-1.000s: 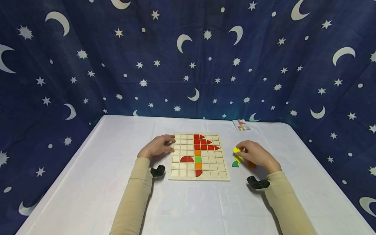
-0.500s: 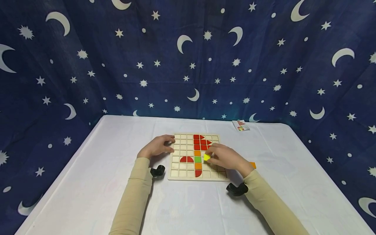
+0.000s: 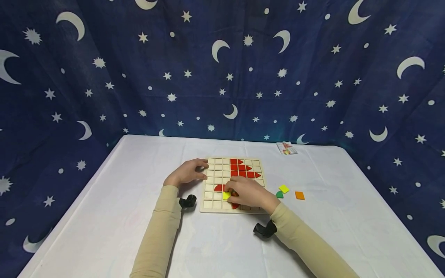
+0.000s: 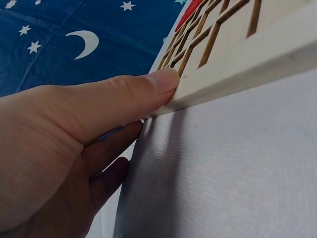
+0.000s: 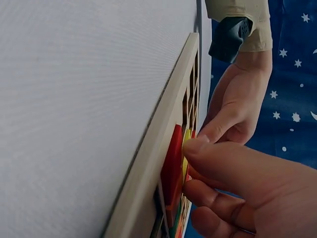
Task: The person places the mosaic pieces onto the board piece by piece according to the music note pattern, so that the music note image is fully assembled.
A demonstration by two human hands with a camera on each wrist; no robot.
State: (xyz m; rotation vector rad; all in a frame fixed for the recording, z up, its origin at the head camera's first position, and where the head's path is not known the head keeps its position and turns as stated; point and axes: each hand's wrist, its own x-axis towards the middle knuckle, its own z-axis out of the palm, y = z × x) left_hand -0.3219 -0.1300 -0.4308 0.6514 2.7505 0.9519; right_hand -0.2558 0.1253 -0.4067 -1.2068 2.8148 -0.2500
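Note:
A pale wooden grid board (image 3: 213, 173) lies on the white table with red pieces in its upper right cells. My left hand (image 3: 187, 172) is at its left edge; in the left wrist view the straight thumb (image 4: 126, 96) presses on the rim, with the other fingers beyond it. Low on the board, my right hand (image 3: 248, 192) pinches a yellow square tile (image 3: 226, 196) at a cell below a red quarter-round piece (image 3: 219, 188). From the right wrist view the thumb (image 5: 213, 156) touches the yellow tile's edge. This hand hides the middle column's pieces in part.
Right of the board lie another yellow square tile (image 3: 284, 189), a green quarter-round piece (image 3: 279, 194) and an orange square tile (image 3: 299, 195). A small printed pattern card (image 3: 286, 148) is near the back edge. Behind the table hangs a blue star-and-moon cloth (image 3: 194, 96).
My right hand has carried one yellow tile left from the loose pieces, over the board, to a cell left of the middle column. The left hand has stayed at the board's edge.

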